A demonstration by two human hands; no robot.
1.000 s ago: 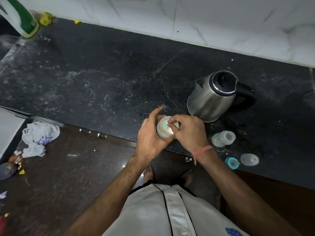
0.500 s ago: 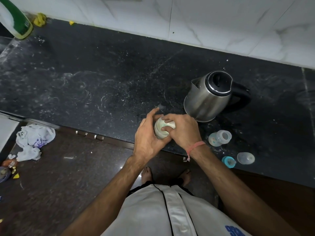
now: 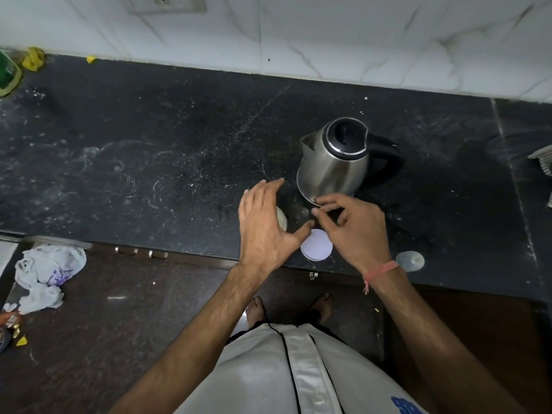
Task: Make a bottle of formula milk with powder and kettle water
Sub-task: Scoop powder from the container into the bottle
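Note:
A steel kettle point(image 3: 331, 165) with a black lid and handle stands on the black counter point(image 3: 149, 162). My left hand point(image 3: 265, 225) hovers with fingers spread over a small white container point(image 3: 282, 219), which shows only as a sliver beside the palm. A flat white round lid point(image 3: 316, 245) lies on the counter between my hands. My right hand point(image 3: 352, 228) is just in front of the kettle's base, fingers loosely apart and holding nothing. A clear dome cap point(image 3: 410, 260) sits by my right wrist near the counter's front edge.
White marble wall with a socket plate point(image 3: 164, 3) runs behind the counter. A green bottle point(image 3: 7, 74) and yellow scraps stand at the far left corner. On the floor to the left lie crumpled plastic bags point(image 3: 44, 273). My feet show below the counter edge.
Both hands have let go of the white container they were gripping together. The white lid now lies on the counter. The view has tilted up toward the wall.

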